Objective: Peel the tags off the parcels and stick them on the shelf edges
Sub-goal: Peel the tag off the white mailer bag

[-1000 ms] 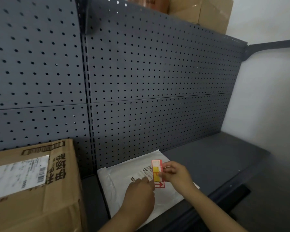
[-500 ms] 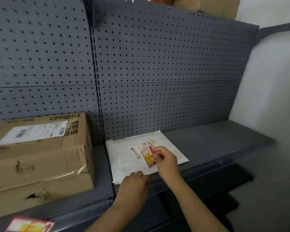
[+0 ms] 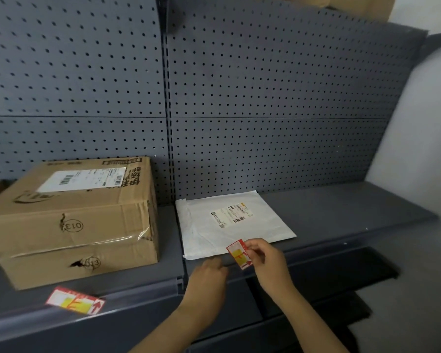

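Note:
A flat white mailer parcel (image 3: pixel 229 222) lies on the grey shelf, with a printed white label on top. My right hand (image 3: pixel 266 261) pinches a red and yellow tag (image 3: pixel 239 254) by its right side, holding it just in front of the parcel's near edge, over the shelf edge (image 3: pixel 316 253). My left hand (image 3: pixel 208 278) hovers at the shelf edge just left of the tag, fingers loosely apart, holding nothing. A second red and yellow tag (image 3: pixel 75 301) is stuck on the shelf edge under the cardboard box (image 3: pixel 71 220).
The brown cardboard box sits left of the mailer with a white shipping label on top. A grey pegboard wall (image 3: pixel 265 110) rises behind the shelf. A white wall (image 3: pixel 423 136) closes the right side. Dark lower shelves (image 3: pixel 341 289) lie below.
My right hand has carried the tag off the mailer's label down to the shelf's front edge. My left hand has left the parcel and dropped to the edge. The view tilted downward.

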### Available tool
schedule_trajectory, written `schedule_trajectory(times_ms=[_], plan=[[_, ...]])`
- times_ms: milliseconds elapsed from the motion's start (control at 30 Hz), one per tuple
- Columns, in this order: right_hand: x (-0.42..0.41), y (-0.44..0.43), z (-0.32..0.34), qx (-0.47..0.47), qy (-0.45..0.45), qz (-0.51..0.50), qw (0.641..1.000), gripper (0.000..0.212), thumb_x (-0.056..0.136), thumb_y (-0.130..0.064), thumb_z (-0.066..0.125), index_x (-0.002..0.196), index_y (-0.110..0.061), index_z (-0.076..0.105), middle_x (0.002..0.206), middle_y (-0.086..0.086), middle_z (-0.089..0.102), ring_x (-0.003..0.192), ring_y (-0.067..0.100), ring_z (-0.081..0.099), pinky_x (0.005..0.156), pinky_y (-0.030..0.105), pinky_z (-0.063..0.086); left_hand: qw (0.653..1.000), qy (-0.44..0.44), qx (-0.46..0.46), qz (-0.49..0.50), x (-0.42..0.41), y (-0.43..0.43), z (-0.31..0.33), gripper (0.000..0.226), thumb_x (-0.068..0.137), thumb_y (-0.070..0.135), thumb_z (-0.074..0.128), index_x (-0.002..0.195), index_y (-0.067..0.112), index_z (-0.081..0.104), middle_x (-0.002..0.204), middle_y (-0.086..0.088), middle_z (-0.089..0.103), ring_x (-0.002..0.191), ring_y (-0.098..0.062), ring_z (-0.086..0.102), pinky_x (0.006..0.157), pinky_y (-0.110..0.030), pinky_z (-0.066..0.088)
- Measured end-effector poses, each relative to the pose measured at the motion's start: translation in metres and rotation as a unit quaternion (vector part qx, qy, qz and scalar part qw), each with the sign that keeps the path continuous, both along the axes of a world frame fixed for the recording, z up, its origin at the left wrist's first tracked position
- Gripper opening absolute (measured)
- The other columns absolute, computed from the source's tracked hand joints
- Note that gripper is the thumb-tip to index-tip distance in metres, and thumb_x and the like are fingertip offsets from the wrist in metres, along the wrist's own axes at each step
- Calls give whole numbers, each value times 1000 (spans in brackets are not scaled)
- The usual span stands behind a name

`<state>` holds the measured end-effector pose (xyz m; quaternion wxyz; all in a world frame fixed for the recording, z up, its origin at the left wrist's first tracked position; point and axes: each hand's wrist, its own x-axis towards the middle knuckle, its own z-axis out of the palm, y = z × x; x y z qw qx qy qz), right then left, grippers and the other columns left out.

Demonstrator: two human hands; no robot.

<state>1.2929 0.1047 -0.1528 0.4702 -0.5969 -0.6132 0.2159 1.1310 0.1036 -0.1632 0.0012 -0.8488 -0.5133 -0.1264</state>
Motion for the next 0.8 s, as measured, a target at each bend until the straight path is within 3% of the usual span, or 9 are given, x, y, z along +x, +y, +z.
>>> schedule_trajectory(times_ms=[233,533,667,800], plan=[[1,5,-3,18,27,-5,999,29,90,3,58,95,-25,64,93,-13,66,89,-1,62,70,3,47,1000,0,-3,1,0,-5,-5,36,85,1,49,115,18,59,117,-6,52,107,-26,50,84,-34,41],[6,3,-13,53,-148,39,987,19,93,-4,55,105,-14,66,105,-2,57,99,8,56,84,21,52,1000,-15,1,-18,-5,-4,-7,47,83,1,48,125,22,53,131,-1,48,117,-24,47,98,-33,38],[7,2,-11,47,-180,24,982,24,93,-7,56,116,-13,63,112,-2,53,102,8,55,86,21,53,998,-58,20,-24,-8,-3,-6,52,83,2,47,129,26,49,124,1,53,111,-20,51,92,-29,39],[10,-7,-13,53,-153,-45,986,29,91,-10,61,118,-20,59,116,-5,55,107,7,54,87,24,53,991,-120,60,-11,-5,3,12,35,93,14,46,126,26,48,116,3,55,100,-16,53,82,-25,39]])
